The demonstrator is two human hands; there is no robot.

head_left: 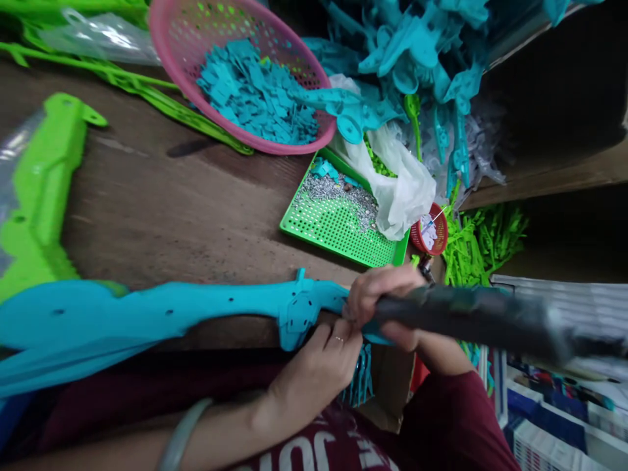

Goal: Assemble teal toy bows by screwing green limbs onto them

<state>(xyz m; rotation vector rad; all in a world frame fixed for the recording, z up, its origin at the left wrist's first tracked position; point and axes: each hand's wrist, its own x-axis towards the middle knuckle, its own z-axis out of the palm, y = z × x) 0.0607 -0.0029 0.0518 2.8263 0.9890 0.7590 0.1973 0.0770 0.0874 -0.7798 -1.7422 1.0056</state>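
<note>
My right hand (387,291) is wrapped round a thick dark cylindrical electric screwdriver (466,317), which stretches away to the right and blurs at its far end. Its tip is hidden behind my fingers. Beside it, my left hand (326,353) has its fingers drawn together on the right end of a long blue plastic toy gun part (206,301). Whatever small piece those fingertips may hold is out of sight. The blue part lies along the table's near edge, its wide end at the far left and a raised round section (299,313) just left of my hands.
A green perforated tray (338,232) of screws lies beyond my hands. Behind it, a pink basket (167,59) holds small blue pieces. A red basket (445,229), a white plastic bag (405,190) and heaped blue parts (407,46) are to the right. Green parts (49,190) lie left.
</note>
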